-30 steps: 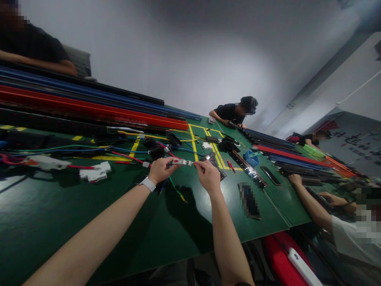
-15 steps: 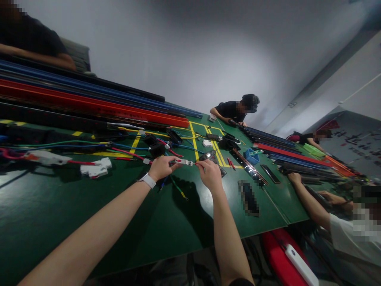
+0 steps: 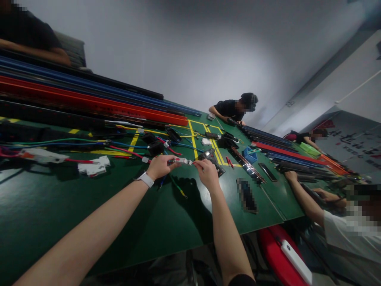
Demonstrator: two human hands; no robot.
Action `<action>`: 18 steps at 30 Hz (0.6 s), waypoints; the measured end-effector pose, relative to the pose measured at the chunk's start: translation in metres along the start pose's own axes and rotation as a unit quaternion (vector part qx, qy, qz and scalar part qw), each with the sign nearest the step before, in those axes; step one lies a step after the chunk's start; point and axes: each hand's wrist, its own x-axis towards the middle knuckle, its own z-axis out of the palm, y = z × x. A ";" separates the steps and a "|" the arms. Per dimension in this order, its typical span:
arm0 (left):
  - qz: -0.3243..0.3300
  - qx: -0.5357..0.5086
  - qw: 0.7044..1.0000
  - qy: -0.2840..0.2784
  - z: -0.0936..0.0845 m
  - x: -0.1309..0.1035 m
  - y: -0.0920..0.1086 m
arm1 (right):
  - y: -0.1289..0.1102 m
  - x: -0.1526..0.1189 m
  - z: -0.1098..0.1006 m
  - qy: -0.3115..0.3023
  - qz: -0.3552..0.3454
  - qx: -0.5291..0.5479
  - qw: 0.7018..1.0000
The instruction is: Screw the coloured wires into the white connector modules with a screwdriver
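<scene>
My left hand [image 3: 160, 167], with a pale watch on its wrist, is closed around a slim white circuit breaker [image 3: 181, 160] with red marks. A pinch of thumb and fingers on my right hand [image 3: 206, 171] holds a thin red wire [image 3: 195, 162] at the breaker's right end; whether the tip is inside cannot be made out. Below the hands lies a green-yellow wire [image 3: 180, 190] with a ring lug. Black blocks [image 3: 155, 147] sit just behind my left hand. More white breakers [image 3: 94, 166], joined by red wire, lie at the left.
Long orange rails [image 3: 119, 107] and blue rails line the table's far side. To the right lie a phone [image 3: 247, 194], a blue bin [image 3: 250, 154] and busbar strips [image 3: 247, 165]. A co-worker's arm [image 3: 303, 198] rests at the right edge; other people sit behind the table.
The whole view has shifted slightly, moving things a little left and up. Both hands keep their hold on the breaker and the red wire, in nearly the same pose.
</scene>
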 end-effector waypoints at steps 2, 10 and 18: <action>0.001 -0.001 1.000 0.003 0.001 0.000 0.000 | -0.008 -0.002 -0.003 0.012 0.006 -0.019 1.000; 0.015 0.003 1.000 -0.001 0.003 0.000 -0.001 | -0.014 -0.003 0.002 0.017 -0.006 -0.027 0.999; 0.011 0.005 1.000 0.015 0.003 0.001 0.001 | 0.036 0.003 -0.009 0.089 0.079 0.030 0.992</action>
